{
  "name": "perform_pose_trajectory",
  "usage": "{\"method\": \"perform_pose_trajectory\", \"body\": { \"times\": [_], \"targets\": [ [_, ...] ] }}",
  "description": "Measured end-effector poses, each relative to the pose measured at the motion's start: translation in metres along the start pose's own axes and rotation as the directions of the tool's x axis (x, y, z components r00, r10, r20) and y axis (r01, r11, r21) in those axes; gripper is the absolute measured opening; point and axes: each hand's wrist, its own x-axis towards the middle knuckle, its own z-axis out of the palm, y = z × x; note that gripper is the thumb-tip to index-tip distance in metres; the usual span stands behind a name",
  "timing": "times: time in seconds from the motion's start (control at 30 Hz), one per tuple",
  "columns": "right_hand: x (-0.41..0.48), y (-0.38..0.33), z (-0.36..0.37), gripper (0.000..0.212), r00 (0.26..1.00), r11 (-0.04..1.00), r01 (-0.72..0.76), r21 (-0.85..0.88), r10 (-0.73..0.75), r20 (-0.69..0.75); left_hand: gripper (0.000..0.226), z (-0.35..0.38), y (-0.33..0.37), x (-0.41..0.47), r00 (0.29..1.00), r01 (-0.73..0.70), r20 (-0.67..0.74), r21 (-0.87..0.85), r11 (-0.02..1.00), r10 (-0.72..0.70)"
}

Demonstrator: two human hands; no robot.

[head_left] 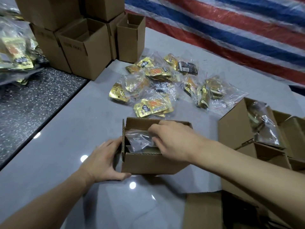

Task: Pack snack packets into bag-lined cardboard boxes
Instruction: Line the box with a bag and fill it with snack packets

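A small open box (148,162) stands on the grey surface (69,146), near its near edge and about midway across. Its left flap stands upright and its far flap leans back. The left hand (104,161) grips the box's left side, with the thumb along the near bottom corner and the fingers round the upright flap. The right hand (171,141) reaches in over the right wall, and its bent fingers pinch the clear bag (140,139) that lies inside the box. What the bag holds looks dark but is too blurred to tell.

Bagged gold packets (158,90) lie in a loose pile just beyond the box, towards the far right. A bare strip of surface separates the pile from the box's far flap. Empty boxes (85,52) are stacked at the far left corner. Filled boxes (239,126) crowd the right edge, close to the right forearm. Open surface runs from the box to the left edge, where a dark speckled strip (33,100) begins. More packets (14,52) are heaped beyond that strip. A striped tarp (231,30) borders the far side.
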Motion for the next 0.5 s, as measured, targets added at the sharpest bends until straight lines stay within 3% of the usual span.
{"method": "perform_pose_trajectory", "body": {
  "times": [0.1, 0.2, 0.37, 0.5],
  "targets": [
    [0.010, 0.003, 0.003, 0.038, 0.960, 0.985, -0.044, 0.165, -0.004, 0.281, 0.102, 0.000, 0.001, 0.000, 1.000, 0.005, 0.002, -0.009, 1.000, -0.005],
    [0.018, 0.008, 0.002, 0.062, 0.892, 0.942, -0.156, 0.297, 0.005, 0.452, 0.104, 0.000, 0.001, 0.001, 1.000, 0.011, 0.015, -0.022, 1.000, -0.010],
    [0.039, 0.021, 0.011, 0.069, 0.846, 0.906, -0.286, 0.312, 0.086, 0.526, 0.099, 0.000, 0.001, 0.001, 1.000, -0.001, 0.017, -0.025, 1.000, 0.001],
    [0.048, 0.022, 0.038, 0.069, 0.828, 0.911, -0.279, 0.304, 0.068, 0.556, 0.096, -0.002, 0.003, 0.001, 1.000, -0.018, 0.010, -0.038, 0.999, 0.019]
  ]
}}
